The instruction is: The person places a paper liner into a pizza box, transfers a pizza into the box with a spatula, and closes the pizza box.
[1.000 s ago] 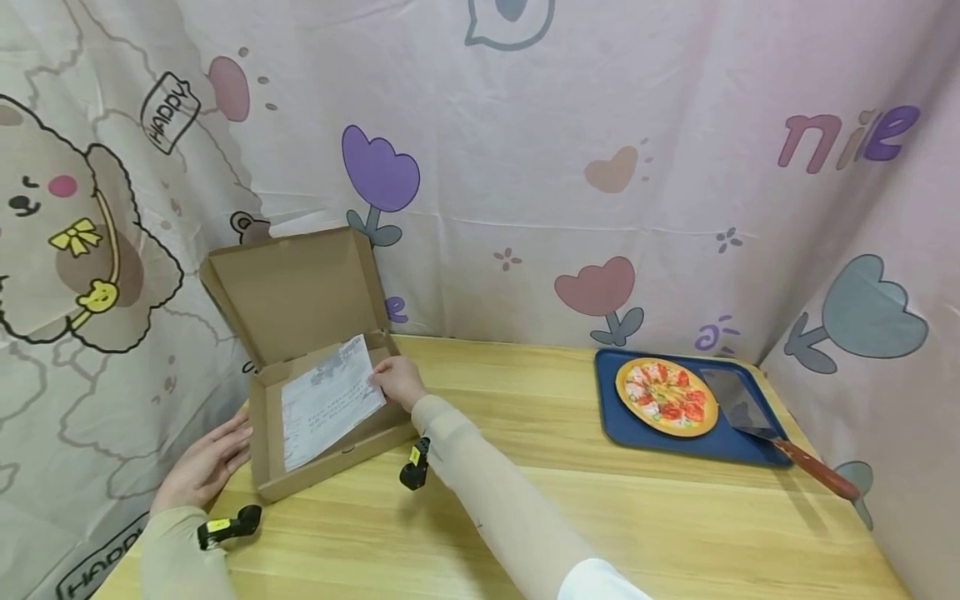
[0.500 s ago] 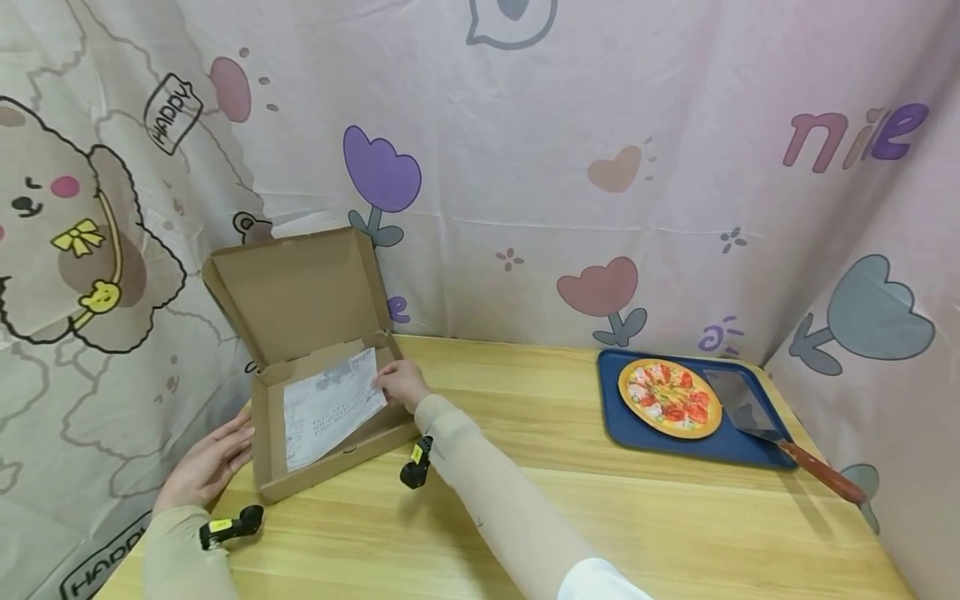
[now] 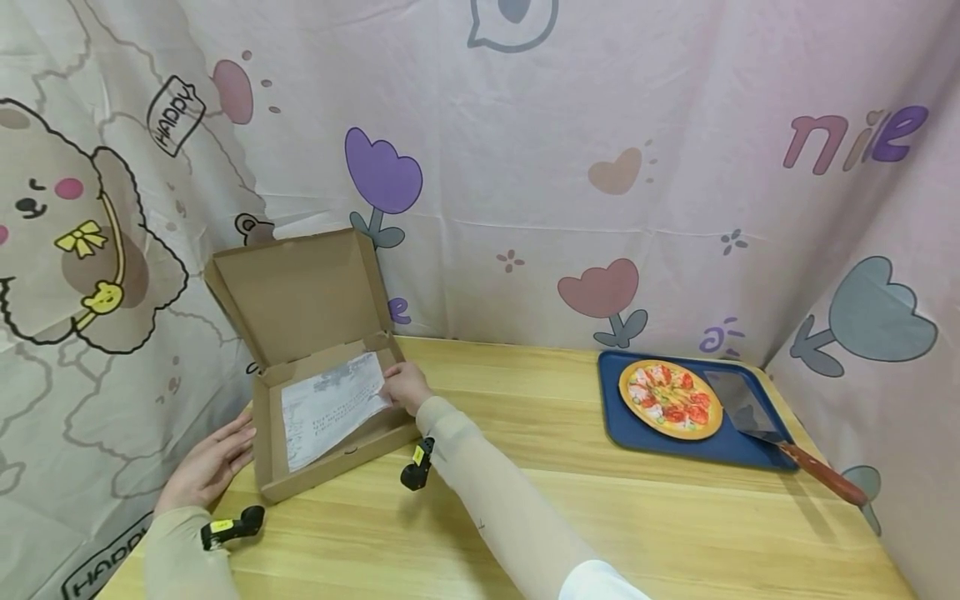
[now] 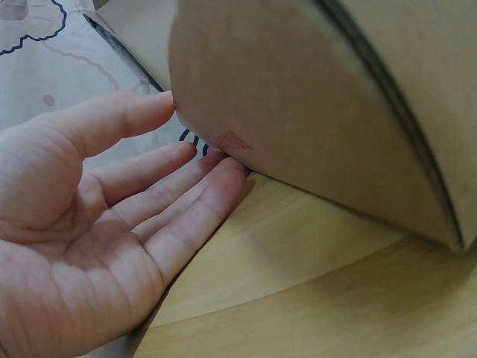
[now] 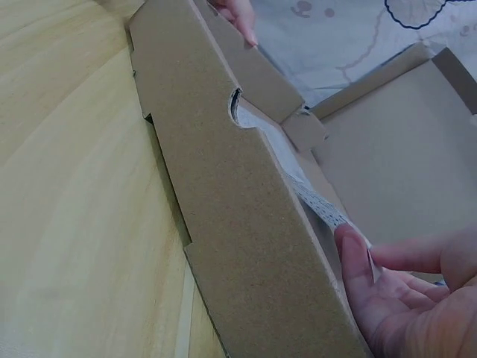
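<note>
A brown cardboard pizza box [image 3: 300,292] stands on the left of the table with its lid raised. Inside lies a printed sheet of paper [image 3: 330,408], its right side lifted off the box floor. My right hand [image 3: 407,388] pinches that right edge between thumb and fingers; the right wrist view shows the paper [image 5: 328,207] caught at the fingertips. At the box's left wall, my left hand [image 3: 208,467] has its fingers extended. In the left wrist view the fingertips [image 4: 227,175] reach the bottom edge of the box wall [image 4: 283,112] and the thumb touches its side.
On the right of the wooden table [image 3: 510,483] sits a blue tray [image 3: 622,437]. It bears a pizza [image 3: 670,400] and a spatula [image 3: 821,473] whose wooden handle sticks out over the tray's rim. A patterned cloth [image 3: 480,167] hangs behind and at both sides.
The right hand has moved slightly right and down with the pinched paper edge, and the sheet now lies lower in the box. The left hand keeps its place.
</note>
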Action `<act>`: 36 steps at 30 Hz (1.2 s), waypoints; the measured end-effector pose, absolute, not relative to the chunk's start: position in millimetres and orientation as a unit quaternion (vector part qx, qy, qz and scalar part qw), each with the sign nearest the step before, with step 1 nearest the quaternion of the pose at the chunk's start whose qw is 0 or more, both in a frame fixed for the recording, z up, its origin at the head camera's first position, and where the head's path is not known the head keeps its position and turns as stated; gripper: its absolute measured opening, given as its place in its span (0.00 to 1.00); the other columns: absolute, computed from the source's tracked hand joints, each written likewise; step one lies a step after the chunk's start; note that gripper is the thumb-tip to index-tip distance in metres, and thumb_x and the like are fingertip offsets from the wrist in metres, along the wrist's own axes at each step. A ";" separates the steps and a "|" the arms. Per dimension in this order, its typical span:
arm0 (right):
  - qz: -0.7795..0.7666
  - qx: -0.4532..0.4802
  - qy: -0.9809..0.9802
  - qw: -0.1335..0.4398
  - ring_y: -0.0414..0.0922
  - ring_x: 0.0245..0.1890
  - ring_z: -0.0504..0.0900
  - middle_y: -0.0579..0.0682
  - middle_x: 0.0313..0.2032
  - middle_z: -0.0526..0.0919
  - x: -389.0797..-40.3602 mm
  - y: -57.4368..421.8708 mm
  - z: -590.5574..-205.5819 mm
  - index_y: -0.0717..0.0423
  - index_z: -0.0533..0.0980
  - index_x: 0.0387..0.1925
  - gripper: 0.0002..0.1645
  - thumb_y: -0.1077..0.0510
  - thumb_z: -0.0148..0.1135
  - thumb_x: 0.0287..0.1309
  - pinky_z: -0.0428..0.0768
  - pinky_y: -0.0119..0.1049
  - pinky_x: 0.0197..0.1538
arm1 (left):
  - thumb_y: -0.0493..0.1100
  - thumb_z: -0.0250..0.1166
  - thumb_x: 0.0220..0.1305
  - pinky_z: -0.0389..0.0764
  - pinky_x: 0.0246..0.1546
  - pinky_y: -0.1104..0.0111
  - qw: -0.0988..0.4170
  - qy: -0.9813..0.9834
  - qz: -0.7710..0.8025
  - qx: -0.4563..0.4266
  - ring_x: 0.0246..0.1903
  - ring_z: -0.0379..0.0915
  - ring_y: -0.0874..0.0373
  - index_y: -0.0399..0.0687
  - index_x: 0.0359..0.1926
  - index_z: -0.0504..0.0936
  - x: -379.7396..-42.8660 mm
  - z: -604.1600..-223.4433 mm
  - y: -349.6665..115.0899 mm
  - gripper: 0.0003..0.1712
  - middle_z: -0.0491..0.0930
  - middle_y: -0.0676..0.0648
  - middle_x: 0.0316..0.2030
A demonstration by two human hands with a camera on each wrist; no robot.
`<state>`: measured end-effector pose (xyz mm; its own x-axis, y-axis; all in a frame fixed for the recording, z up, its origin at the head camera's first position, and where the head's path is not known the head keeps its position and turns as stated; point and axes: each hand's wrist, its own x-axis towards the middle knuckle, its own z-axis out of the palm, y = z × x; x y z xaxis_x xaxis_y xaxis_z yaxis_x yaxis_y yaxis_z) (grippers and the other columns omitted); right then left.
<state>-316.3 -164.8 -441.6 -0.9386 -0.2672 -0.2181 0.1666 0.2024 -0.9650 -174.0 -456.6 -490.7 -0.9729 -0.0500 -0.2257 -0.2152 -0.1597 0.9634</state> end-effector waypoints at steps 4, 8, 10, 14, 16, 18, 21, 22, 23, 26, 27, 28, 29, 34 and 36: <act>-0.637 -0.018 0.754 0.162 0.39 0.19 0.66 0.47 0.28 0.70 -316.4 -164.0 -440.8 0.66 0.76 0.45 0.19 0.77 0.60 0.49 0.70 0.28 0.19 | 0.43 0.54 0.74 0.76 0.43 0.85 0.055 0.645 0.754 -0.111 0.43 0.67 0.87 0.44 0.75 0.27 -174.8 -490.6 -456.8 0.48 0.23 0.56 0.75; -0.633 -0.011 0.758 0.155 0.39 0.18 0.65 0.48 0.29 0.71 -317.6 -164.4 -441.1 0.65 0.77 0.44 0.18 0.77 0.61 0.50 0.69 0.28 0.19 | 0.42 0.54 0.74 0.77 0.43 0.84 0.051 0.641 0.758 -0.106 0.43 0.68 0.86 0.43 0.75 0.27 -175.0 -491.8 -457.4 0.48 0.49 0.71 0.72; -0.629 -0.009 0.763 0.151 0.40 0.19 0.66 0.49 0.30 0.72 -318.5 -165.1 -441.8 0.64 0.77 0.44 0.18 0.77 0.61 0.50 0.69 0.28 0.19 | 0.42 0.54 0.73 0.78 0.43 0.83 0.047 0.639 0.761 -0.101 0.43 0.69 0.85 0.42 0.75 0.28 -175.5 -492.4 -457.8 0.48 0.65 0.75 0.60; -0.620 -0.003 0.772 0.144 0.41 0.20 0.68 0.50 0.31 0.74 -319.6 -166.8 -442.9 0.64 0.77 0.44 0.18 0.77 0.61 0.50 0.69 0.27 0.19 | 0.43 0.55 0.73 0.78 0.44 0.84 0.047 0.638 0.761 -0.103 0.43 0.70 0.85 0.42 0.75 0.29 -177.0 -493.5 -458.1 0.48 0.65 0.74 0.58; -0.619 0.001 0.772 0.146 0.41 0.22 0.70 0.50 0.32 0.74 -319.3 -167.2 -442.7 0.64 0.77 0.45 0.18 0.76 0.61 0.51 0.73 0.28 0.20 | 0.44 0.55 0.73 0.77 0.44 0.84 0.051 0.640 0.759 -0.107 0.43 0.69 0.86 0.44 0.76 0.28 -177.5 -493.9 -458.4 0.49 0.52 0.70 0.70; -0.619 0.002 0.771 0.149 0.42 0.24 0.73 0.51 0.33 0.75 -318.3 -167.0 -441.6 0.64 0.77 0.45 0.17 0.75 0.62 0.52 0.80 0.31 0.25 | 0.45 0.55 0.73 0.76 0.44 0.85 0.053 0.641 0.758 -0.109 0.43 0.68 0.87 0.45 0.76 0.28 -177.6 -494.0 -458.6 0.48 0.33 0.64 0.76; -0.622 0.001 0.767 0.160 0.44 0.29 0.76 0.51 0.34 0.75 -317.1 -166.4 -439.9 0.64 0.76 0.45 0.16 0.72 0.64 0.54 0.86 0.39 0.35 | 0.44 0.54 0.73 0.76 0.44 0.85 0.052 0.639 0.760 -0.107 0.44 0.68 0.87 0.44 0.75 0.28 -177.2 -494.0 -459.4 0.48 0.25 0.57 0.76; -0.622 -0.001 0.766 0.163 0.44 0.31 0.76 0.51 0.34 0.75 -316.9 -166.0 -439.1 0.64 0.75 0.45 0.15 0.71 0.64 0.54 0.86 0.41 0.38 | 0.44 0.55 0.73 0.77 0.44 0.85 0.052 0.639 0.760 -0.105 0.44 0.68 0.87 0.44 0.75 0.27 -177.2 -493.8 -459.6 0.48 0.25 0.56 0.76; -0.621 -0.003 0.766 0.167 0.45 0.32 0.76 0.51 0.35 0.74 -316.8 -165.3 -438.4 0.63 0.75 0.44 0.14 0.71 0.65 0.55 0.86 0.43 0.40 | 0.44 0.55 0.73 0.77 0.44 0.85 0.051 0.639 0.760 -0.105 0.44 0.68 0.87 0.44 0.75 0.28 -177.0 -493.7 -459.6 0.48 0.27 0.60 0.76; -0.614 -0.012 0.768 0.183 0.45 0.35 0.75 0.51 0.37 0.75 -316.6 -163.6 -437.0 0.62 0.74 0.43 0.13 0.67 0.66 0.56 0.86 0.46 0.44 | 0.44 0.55 0.73 0.77 0.44 0.85 0.050 0.642 0.758 -0.107 0.44 0.68 0.87 0.44 0.75 0.28 -176.4 -493.2 -459.2 0.48 0.31 0.63 0.76; -0.611 -0.015 0.768 0.189 0.46 0.37 0.75 0.51 0.38 0.75 -316.2 -162.9 -436.4 0.61 0.74 0.44 0.14 0.66 0.66 0.57 0.85 0.46 0.45 | 0.44 0.54 0.73 0.77 0.44 0.85 0.051 0.643 0.757 -0.106 0.43 0.68 0.87 0.44 0.75 0.28 -176.3 -493.1 -459.1 0.48 0.29 0.62 0.76; -0.609 -0.018 0.768 0.196 0.46 0.39 0.75 0.52 0.40 0.75 -316.1 -162.2 -435.9 0.61 0.73 0.44 0.14 0.64 0.66 0.57 0.85 0.47 0.46 | 0.44 0.54 0.74 0.77 0.44 0.85 0.053 0.644 0.756 -0.107 0.44 0.68 0.87 0.44 0.75 0.28 -176.3 -493.0 -459.0 0.48 0.29 0.62 0.76; -0.607 -0.021 0.768 0.202 0.47 0.40 0.75 0.53 0.41 0.76 -316.0 -161.5 -435.6 0.61 0.73 0.46 0.15 0.63 0.65 0.58 0.85 0.47 0.47 | 0.44 0.54 0.74 0.76 0.44 0.85 0.054 0.645 0.755 -0.108 0.43 0.68 0.87 0.44 0.75 0.28 -176.4 -493.0 -458.9 0.48 0.29 0.61 0.76; -0.604 -0.038 0.764 0.224 0.52 0.47 0.77 0.56 0.47 0.76 -313.8 -158.2 -432.5 0.63 0.71 0.52 0.20 0.58 0.63 0.62 0.84 0.49 0.50 | 0.43 0.52 0.75 0.76 0.43 0.85 0.059 0.645 0.753 -0.112 0.43 0.67 0.87 0.45 0.75 0.27 -177.4 -493.2 -459.3 0.46 0.21 0.50 0.75; -0.603 -0.044 0.764 0.227 0.54 0.48 0.77 0.57 0.49 0.76 -313.0 -156.6 -431.1 0.63 0.71 0.53 0.21 0.57 0.62 0.62 0.84 0.49 0.51 | 0.43 0.52 0.75 0.76 0.43 0.85 0.059 0.644 0.754 -0.113 0.42 0.67 0.87 0.45 0.75 0.27 -177.3 -493.3 -459.5 0.46 0.21 0.50 0.75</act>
<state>-313.0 -156.6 -431.1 -0.8930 -0.3415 -0.2932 0.2057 0.2698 -0.9407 -177.3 -459.5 -493.3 -0.9676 -0.0560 -0.2462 -0.2345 -0.1623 0.9585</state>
